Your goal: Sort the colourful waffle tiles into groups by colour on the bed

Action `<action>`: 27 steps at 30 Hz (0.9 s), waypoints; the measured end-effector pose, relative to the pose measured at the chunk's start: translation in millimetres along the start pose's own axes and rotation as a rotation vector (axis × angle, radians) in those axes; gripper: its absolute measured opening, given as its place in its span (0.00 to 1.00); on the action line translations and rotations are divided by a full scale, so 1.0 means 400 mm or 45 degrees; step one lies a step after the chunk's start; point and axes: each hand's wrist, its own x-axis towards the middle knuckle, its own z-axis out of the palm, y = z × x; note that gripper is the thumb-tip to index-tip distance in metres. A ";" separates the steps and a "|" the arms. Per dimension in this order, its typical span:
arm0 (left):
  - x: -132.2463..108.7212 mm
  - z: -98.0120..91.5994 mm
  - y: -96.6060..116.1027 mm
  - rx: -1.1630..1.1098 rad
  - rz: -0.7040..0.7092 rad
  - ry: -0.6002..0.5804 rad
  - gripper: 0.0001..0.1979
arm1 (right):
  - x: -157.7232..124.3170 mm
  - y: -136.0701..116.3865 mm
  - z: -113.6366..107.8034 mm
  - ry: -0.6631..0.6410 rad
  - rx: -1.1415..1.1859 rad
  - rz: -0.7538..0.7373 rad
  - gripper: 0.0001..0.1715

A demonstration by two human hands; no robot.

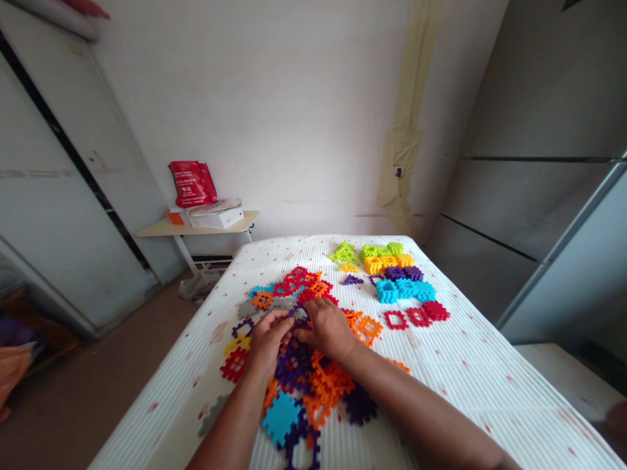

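Both hands meet over a mixed heap of flat, notched plastic pieces. My left hand (271, 338) has its fingers closed at a purple piece (296, 314) near the top of the heap. From the right, my right hand (327, 328) reaches the same spot, fingers curled down and their tips partly hidden. Around them lie orange pieces (329, 385), red pieces (296, 279), a blue square (281, 418) and a red square (235, 364). Farther right stand sorted stacks: green (381, 250), yellow (386, 262), purple (404, 273), blue (405, 289) and red (435, 311).
The pieces lie on a white ribbed cover (441, 385) with small red marks. Beyond its far left corner, a small table (161, 228) holds a white box (215, 216) and a red bag (192, 183). Grey cabinets (529, 196) stand at the right.
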 end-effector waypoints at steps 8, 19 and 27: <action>-0.012 0.013 0.005 -0.036 -0.001 -0.021 0.20 | 0.007 0.001 -0.005 0.043 0.112 0.149 0.22; 0.005 -0.003 -0.009 -0.051 0.069 -0.014 0.22 | 0.128 0.386 -0.136 -0.186 -0.308 0.979 0.26; 0.002 -0.011 -0.003 0.048 0.075 -0.001 0.21 | 0.161 0.451 -0.093 -0.328 -0.332 1.075 0.32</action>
